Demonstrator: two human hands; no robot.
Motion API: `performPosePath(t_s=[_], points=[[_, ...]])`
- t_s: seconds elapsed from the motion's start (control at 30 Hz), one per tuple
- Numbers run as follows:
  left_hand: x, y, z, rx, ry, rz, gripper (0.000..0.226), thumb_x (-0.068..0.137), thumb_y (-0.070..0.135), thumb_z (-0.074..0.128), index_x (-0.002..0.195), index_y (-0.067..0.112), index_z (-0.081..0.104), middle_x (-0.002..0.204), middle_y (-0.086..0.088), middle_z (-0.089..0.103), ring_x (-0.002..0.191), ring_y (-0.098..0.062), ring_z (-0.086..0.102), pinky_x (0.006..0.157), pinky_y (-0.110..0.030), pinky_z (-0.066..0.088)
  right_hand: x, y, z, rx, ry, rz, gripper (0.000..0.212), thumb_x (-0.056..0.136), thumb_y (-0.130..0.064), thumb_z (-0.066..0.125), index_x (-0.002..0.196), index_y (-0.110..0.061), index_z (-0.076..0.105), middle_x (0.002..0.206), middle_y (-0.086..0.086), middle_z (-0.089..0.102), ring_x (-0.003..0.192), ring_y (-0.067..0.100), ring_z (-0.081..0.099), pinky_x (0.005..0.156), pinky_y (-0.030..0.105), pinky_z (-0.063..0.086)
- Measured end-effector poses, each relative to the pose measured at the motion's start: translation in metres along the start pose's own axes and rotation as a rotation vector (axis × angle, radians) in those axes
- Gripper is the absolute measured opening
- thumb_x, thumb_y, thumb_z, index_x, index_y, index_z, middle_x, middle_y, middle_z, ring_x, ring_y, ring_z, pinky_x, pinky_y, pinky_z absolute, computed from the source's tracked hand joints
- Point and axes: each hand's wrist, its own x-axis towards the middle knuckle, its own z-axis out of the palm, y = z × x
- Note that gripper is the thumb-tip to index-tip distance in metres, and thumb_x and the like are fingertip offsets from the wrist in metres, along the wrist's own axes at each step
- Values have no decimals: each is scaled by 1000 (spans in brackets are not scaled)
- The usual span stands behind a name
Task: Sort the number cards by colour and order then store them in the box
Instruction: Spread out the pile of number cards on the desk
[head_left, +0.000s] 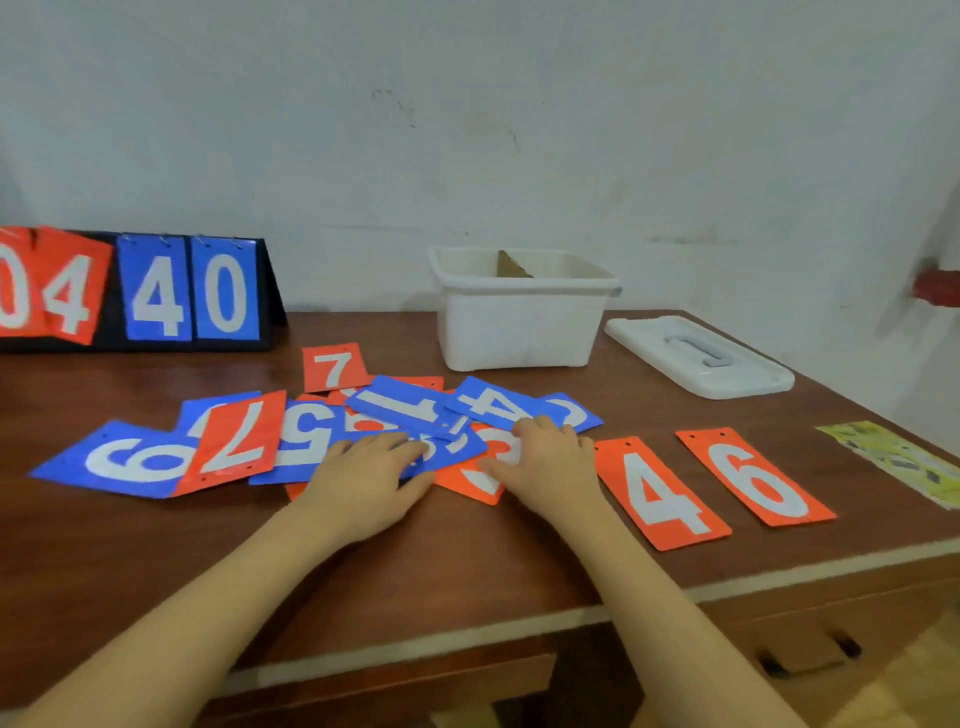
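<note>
A loose heap of red and blue number cards lies across the middle of the brown table. A red 4 and a red 6 lie apart to the right. A blue 6 and a red 7 lie at the heap's left end. My left hand rests flat on the blue cards at the heap's front. My right hand presses on a red 3 card, fingers fairly straight. The white open box stands behind the heap.
The box's white lid lies to its right. A flip scoreboard showing 04 and 40 stands at the back left. A yellow-green paper lies near the right edge. The wall is close behind the table.
</note>
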Motion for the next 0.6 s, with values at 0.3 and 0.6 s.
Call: performPosePath(t_s=[0.3, 0.6], points=[[7, -10, 5, -34, 9, 262, 84, 69, 74, 4, 140, 38, 31, 153, 14, 23, 142, -9, 12, 113, -40, 1, -20, 4, -8, 39, -40, -152, 43, 84, -61, 50, 118, -34, 57, 124, -12, 53, 123, 11, 42, 101, 35, 16], [-4, -2, 5, -185, 60, 370, 57, 77, 68, 30, 105, 29, 60, 113, 14, 57, 109, -6, 45, 96, -27, 18, -24, -1, -5, 18, -36, 112, 65, 73, -70, 55, 120, -24, 53, 132, 2, 40, 124, 26, 34, 103, 42, 24]])
